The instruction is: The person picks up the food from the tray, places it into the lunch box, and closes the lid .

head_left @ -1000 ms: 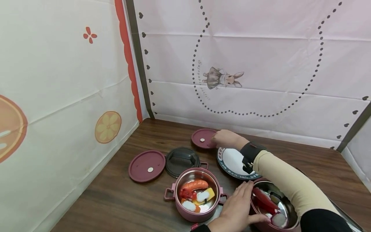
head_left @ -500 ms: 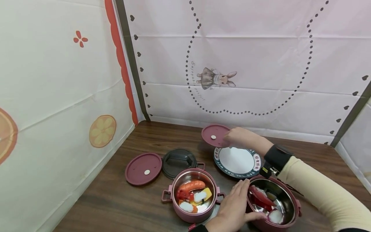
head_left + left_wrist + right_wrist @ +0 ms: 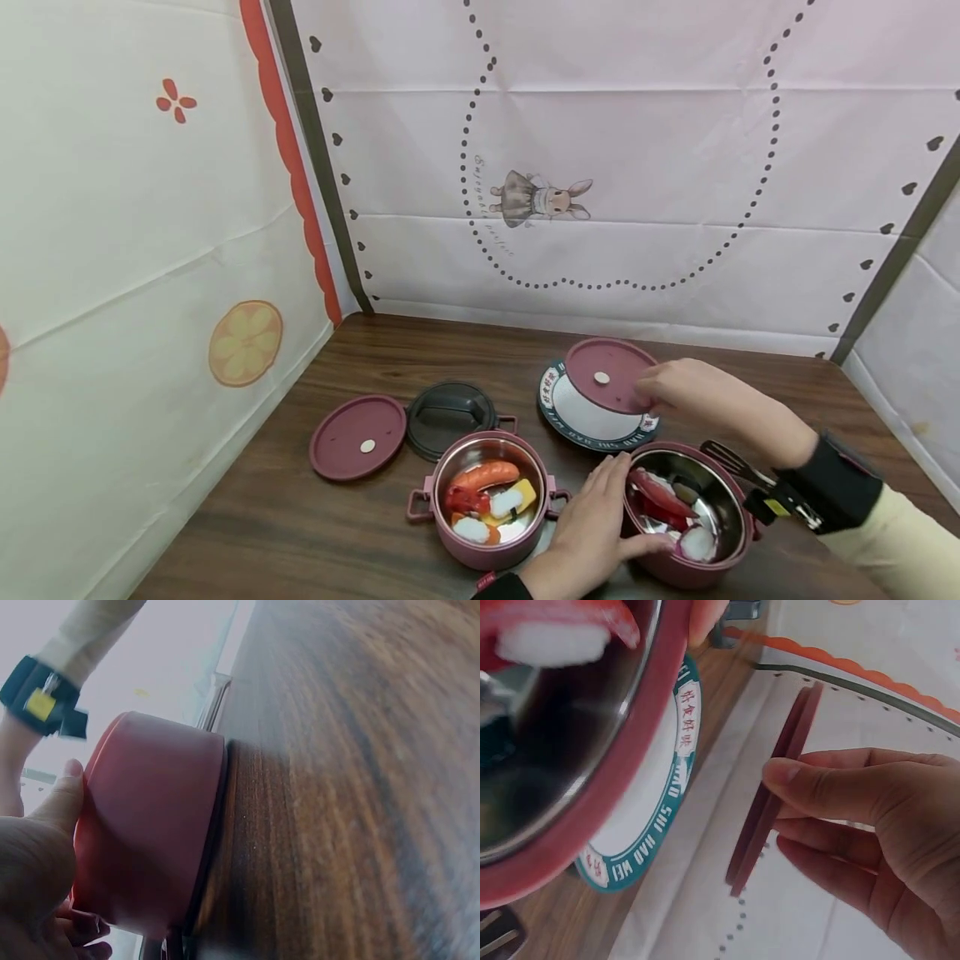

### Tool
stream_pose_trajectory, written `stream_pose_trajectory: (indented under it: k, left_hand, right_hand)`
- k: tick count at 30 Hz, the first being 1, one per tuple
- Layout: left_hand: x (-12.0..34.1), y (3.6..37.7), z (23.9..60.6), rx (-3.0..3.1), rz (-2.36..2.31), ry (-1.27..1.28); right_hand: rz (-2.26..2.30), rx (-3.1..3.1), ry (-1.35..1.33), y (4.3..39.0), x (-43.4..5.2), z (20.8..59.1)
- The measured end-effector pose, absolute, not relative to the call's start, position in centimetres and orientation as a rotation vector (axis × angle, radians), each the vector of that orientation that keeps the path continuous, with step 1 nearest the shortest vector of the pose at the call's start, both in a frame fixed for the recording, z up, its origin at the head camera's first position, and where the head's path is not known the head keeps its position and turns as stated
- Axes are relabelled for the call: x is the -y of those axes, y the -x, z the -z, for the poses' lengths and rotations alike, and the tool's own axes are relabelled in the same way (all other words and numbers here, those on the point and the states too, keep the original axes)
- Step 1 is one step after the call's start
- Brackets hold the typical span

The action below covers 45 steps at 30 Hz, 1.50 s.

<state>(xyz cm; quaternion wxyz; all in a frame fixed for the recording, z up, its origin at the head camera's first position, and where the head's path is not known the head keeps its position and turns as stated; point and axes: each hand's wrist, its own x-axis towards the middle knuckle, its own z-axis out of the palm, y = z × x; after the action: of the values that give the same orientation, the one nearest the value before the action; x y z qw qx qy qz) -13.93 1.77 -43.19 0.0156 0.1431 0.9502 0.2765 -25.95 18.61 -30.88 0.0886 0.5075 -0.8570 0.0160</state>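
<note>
My right hand [image 3: 678,387] pinches a round maroon lid [image 3: 603,375] by its edge, thumb on one face and fingers on the other in the right wrist view. The lid overlaps the white plate with a dark patterned rim [image 3: 588,421] in the head view. My left hand [image 3: 585,525] holds the side of the right maroon pot [image 3: 686,571], its thumb by the rim. Inside that pot lie a long red food piece [image 3: 660,497] and a white-and-purple one [image 3: 697,544]. Left of my left hand stands another maroon pot [image 3: 487,557] holding a toy sausage [image 3: 486,476] and sushi pieces.
A second maroon lid [image 3: 360,437] lies on the wooden table [image 3: 300,533] at the left, beside a black lid [image 3: 450,417]. Partly behind my right wrist is a dark slotted utensil [image 3: 731,458]. Printed cloth walls [image 3: 637,167] close off the back and left.
My right hand has lifted the maroon lid from the back of the table and carried it right, over the plate. My left hand stays at the right pot. The head view has shifted slightly right.
</note>
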Motion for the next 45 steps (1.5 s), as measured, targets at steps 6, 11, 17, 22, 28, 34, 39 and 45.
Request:
stream_pose_trajectory:
  k: [6, 11, 17, 22, 28, 34, 39, 45]
  left_hand:
    - [-1.4, 14.0, 43.2, -2.941, -0.908, -0.458]
    - [-1.2, 14.1, 43.2, -2.932, -0.921, -0.456]
    - [-1.2, 14.1, 43.1, -2.927, -0.945, -0.437]
    - [-1.4, 14.1, 43.2, -2.919, -0.984, -0.444]
    - [-1.3, 14.0, 43.4, -2.916, -1.02, -0.496]
    - [-1.2, 14.0, 43.7, -2.935, -0.986, -0.531]
    - [-1.0, 14.0, 43.7, -2.911, -1.011, -0.539]
    - [-1.0, 14.2, 43.6, -2.911, -1.013, -0.591]
  right_hand:
    - [-0.123, 2.544, -1.448, 23.0, -21.2, 31.1]
    - [-0.134, 2.489, -1.446, 21.3, -22.9, 32.1]
    - [-0.171, 2.457, -1.44, 19.6, -24.1, 33.6]
    - [-0.204, 2.446, -1.458, 18.6, -24.8, 34.7]
    - [-0.208, 2.465, -1.421, 17.2, -25.2, 35.6]
    - [-0.165, 2.403, -1.44, 16.0, -25.1, 36.2]
    - [-0.161, 2.369, -1.472, 15.1, -25.3, 36.6]
    - [-0.192, 2.363, -1.468, 14.3, -25.8, 37.2]
